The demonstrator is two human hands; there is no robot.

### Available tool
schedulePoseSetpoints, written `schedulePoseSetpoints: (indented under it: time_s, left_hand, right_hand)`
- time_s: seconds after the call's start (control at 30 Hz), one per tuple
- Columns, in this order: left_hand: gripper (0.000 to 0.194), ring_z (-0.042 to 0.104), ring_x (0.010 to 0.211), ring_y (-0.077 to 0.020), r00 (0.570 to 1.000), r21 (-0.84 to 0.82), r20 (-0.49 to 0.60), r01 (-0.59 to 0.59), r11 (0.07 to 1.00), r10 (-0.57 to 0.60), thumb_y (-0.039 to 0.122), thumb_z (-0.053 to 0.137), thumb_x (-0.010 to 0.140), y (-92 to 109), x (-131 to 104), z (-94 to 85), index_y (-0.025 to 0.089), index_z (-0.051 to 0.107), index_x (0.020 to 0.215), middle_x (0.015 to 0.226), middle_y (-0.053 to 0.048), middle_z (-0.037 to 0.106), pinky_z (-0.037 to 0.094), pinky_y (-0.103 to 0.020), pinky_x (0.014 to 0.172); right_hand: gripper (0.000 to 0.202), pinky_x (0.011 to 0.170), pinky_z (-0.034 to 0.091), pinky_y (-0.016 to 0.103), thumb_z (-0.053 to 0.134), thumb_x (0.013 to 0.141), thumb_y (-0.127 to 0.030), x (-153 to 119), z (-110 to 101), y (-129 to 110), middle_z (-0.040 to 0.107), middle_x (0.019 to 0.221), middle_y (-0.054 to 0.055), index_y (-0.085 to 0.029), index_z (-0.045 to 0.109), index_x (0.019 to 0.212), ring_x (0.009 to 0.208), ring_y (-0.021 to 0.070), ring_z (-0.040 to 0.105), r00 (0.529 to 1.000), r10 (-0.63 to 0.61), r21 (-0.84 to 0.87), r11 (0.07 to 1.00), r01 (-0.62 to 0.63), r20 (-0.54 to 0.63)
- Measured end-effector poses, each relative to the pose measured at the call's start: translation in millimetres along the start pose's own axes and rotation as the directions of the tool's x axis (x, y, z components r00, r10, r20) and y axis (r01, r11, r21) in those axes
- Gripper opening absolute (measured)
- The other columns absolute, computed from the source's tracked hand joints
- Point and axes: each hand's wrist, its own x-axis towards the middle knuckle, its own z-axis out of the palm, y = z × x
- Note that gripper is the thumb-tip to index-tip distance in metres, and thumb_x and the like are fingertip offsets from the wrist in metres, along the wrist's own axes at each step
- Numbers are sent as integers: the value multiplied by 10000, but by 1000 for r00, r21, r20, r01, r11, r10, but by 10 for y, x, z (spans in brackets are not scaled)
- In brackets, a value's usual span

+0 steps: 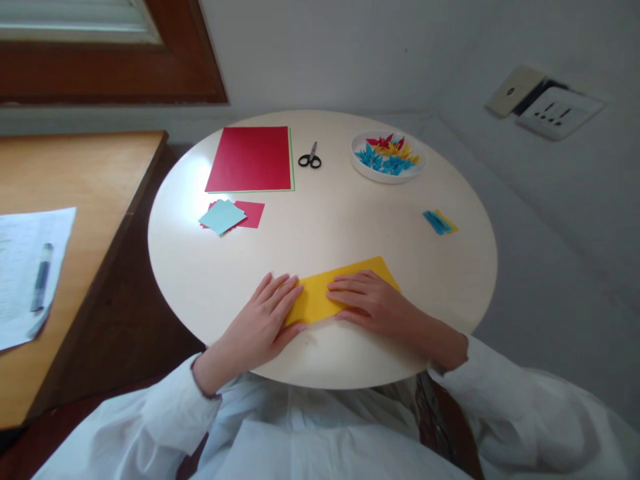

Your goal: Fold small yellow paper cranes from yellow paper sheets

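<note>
A folded yellow paper [320, 293] lies near the front edge of the round white table [450, 280]. My left hand [263, 320] rests flat on its left end, fingers spread. On the right part of the sheet my right hand [373, 303] presses down flat, fingers pointing left. Neither hand grips anything; both only press the paper to the table.
At the back lie a red sheet stack [250, 159], black scissors [310, 158] and a white dish [387, 175] of small folded paper pieces. Light blue [221, 216] and red squares lie left of centre; small blue and yellow folded pieces [440, 222] at right. A wooden desk [100, 180] with papers and pen stands left.
</note>
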Motion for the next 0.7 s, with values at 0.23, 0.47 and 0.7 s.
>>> schedulePoseSetpoints:
  time_s: [0.23,0.47,0.7]
  left_hand:
    - [565,443,1269,-307,1000,10,14,9,1000,-9,475,413,905,18,10,-34,72,439,1300,1340,-197,502,310,-537,1081]
    - [513,453,1261,-297,1000,21,21,4,1000,-4,411,402,920,20,15,-35,68,437,1300,1335,-173,516,322,-533,1077]
    - [488,456,1253,-308,1000,-11,17,17,1000,-16,372,429,909,23,16,-41,66,446,1288,1330,-170,521,314,-541,1075]
  right_hand:
    - [362,999,410,426,516,865,-434,90,-125,50,658,1156,62,-258,619,1164,1107,247,572,990,98,104,989,-109,103]
    - [373,954,445,384,592,825,-391,192,-262,6,669,1121,88,-182,643,1129,1060,239,587,973,135,180,969,-169,187]
    - [359,923,464,381,612,810,-386,231,-258,65,670,1103,78,-209,645,1121,1030,228,593,975,104,234,961,-149,194]
